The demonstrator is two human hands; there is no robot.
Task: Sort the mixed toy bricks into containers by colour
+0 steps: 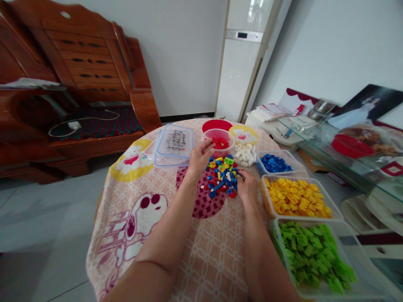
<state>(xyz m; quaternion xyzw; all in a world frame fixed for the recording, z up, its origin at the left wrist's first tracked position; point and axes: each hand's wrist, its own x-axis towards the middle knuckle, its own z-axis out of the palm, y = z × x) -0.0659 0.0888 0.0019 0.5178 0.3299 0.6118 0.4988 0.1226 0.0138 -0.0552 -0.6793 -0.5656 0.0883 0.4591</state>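
Bright, even daylight fills the room, soft and with no visible source. The white cabinet [242, 58] carries pale streaks of glare near its top. The glass shelf [340, 155] and glossy floor [37, 218] throw back washed-out reflections. Shadows are faint: only a thin, soft one lies on the cloth [214, 251] beside the right hand [247, 187]. The mixed bricks [222, 176] at centre are fairly sharp. Toward the edges the wide lens bends and stretches things: the cabinet leans, the green bricks [315, 251] at lower right smear, and the bottom edge is soft.
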